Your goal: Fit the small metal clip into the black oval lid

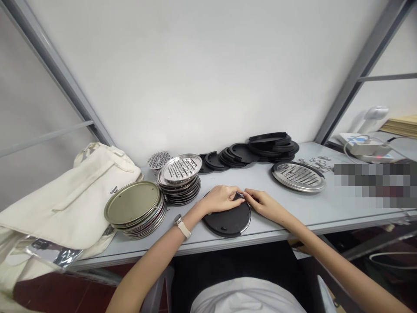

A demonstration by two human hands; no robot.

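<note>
A round black disc (228, 221) with a thin shiny metal edge lies near the front of the table. My left hand (223, 199) rests over its upper part, thumb and forefinger closed at the disc's upper right rim. There my right hand (263, 204) meets it, also in a pinch, its fingertips almost touching the left ones. A small shiny bit shows between the fingertips, too little to name. To the left stand a stack of round metal grater plates (180, 169) and a stack of round lids, olive green on top (135, 203).
Black round rims and discs (244, 153) are piled along the wall. At right lies a grater plate in a partial black rim (299, 177), with small metal pieces (317, 163) behind it. A cream bag (71, 195) covers the left end. Further right stands a white device (366, 143).
</note>
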